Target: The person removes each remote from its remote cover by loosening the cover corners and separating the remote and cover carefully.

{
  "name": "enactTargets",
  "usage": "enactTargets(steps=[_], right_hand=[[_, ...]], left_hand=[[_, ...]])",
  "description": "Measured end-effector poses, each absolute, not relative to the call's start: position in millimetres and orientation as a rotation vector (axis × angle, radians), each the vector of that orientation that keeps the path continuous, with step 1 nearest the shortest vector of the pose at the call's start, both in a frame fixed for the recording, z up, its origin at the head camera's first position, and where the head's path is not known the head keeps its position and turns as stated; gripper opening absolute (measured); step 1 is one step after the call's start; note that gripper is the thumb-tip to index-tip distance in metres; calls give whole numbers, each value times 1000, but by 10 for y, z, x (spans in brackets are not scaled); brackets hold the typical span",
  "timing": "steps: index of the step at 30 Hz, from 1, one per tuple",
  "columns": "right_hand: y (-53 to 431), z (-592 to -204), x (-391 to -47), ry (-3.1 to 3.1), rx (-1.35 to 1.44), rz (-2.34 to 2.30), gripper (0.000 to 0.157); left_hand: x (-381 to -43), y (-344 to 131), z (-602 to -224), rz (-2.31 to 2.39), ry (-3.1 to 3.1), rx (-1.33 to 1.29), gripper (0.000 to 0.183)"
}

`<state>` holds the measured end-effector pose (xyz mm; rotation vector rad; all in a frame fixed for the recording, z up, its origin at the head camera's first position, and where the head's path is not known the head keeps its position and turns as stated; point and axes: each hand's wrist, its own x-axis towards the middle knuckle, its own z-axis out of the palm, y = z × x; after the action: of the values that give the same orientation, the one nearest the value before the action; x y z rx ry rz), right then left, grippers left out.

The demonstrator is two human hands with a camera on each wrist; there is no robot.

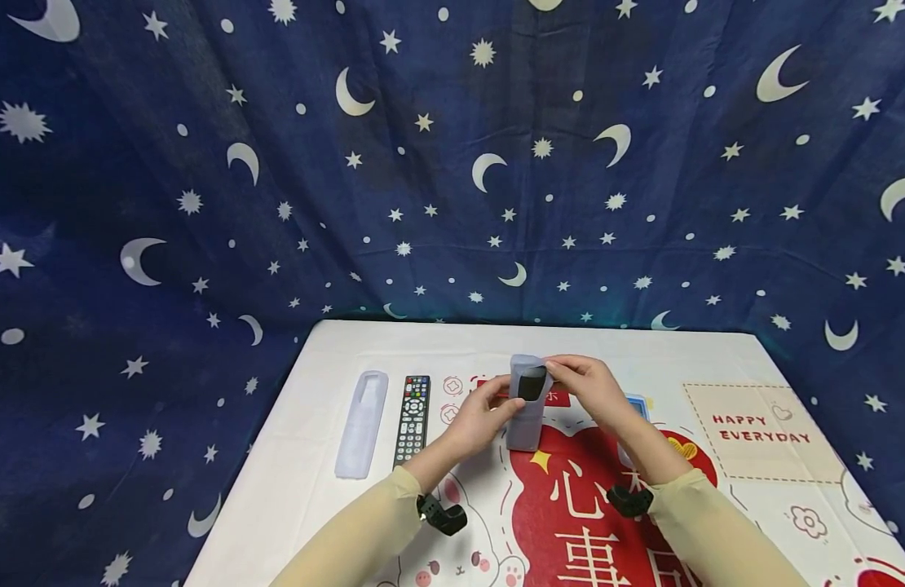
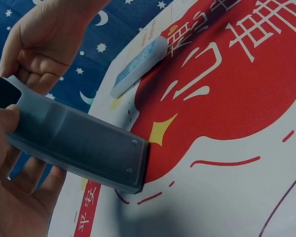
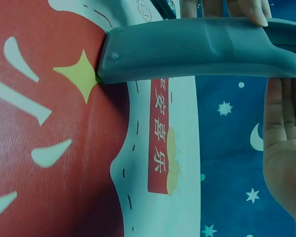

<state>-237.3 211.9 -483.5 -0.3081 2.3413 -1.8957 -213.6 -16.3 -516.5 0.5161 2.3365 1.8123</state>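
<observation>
Item one: grey translucent cover (image 1: 524, 430), long and narrow, held up tilted above the middle of the table, near the red heart print (image 1: 570, 489); whether its lower end touches the cloth I cannot tell. Item two: dark object (image 1: 531, 383), seated inside that cover and showing through the cut-out near its upper end; most of it is hidden. Item three: my left hand (image 1: 484, 420), grasping the cover from its left side, thumb on the front, fingers behind. Item four: my right hand (image 1: 588, 387), pinching the cover's upper right edge between thumb and fingers. Item five: pale translucent sleeve (image 1: 361, 428), lying on the table well to the left of the held cover. Item six: black remote (image 1: 412, 416), buttons upward, just right of that sleeve, its lower end hidden by my left forearm. Item seven: white object with a blue face (image 2: 140, 67), lying on the table on the right side, partly behind my right forearm in the head view. Item eight: printed white tablecloth (image 1: 717, 355), with "HAPPY EVERYDAY" lettered at the right. Item nine: dark blue curtain (image 1: 452, 191) behind the table, patterned with moons and stars. Item ten: two black wristbands (image 1: 441, 515), one per wrist, beside cream cuffs (image 1: 401, 485).
</observation>
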Motion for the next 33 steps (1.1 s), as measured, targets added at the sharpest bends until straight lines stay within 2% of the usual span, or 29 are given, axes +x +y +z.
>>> enactTargets(steps=[4, 12, 24, 30, 33], right_hand=[[2092, -4882, -2450, 2258, -290, -1926, 43], [1974, -4953, -2558, 2364, -194, -1774, 29], [1918, -4981, -2660, 2438, -305, -1690, 34], [1978, -4955, -2636, 2535, -351, -1688, 21], [1997, -4916, -2615, 2564, -403, -1692, 20]], left_hand=[[-2130, -172, -5160, 1793, 2336, 508, 40], [-2130, -199, -5152, 1736, 2349, 566, 41], [-2127, -199, -5129, 1762, 2331, 560, 37], [-2123, -171, -5157, 1796, 2337, 541, 37], [-2125, -163, -5155, 1798, 2346, 525, 39]])
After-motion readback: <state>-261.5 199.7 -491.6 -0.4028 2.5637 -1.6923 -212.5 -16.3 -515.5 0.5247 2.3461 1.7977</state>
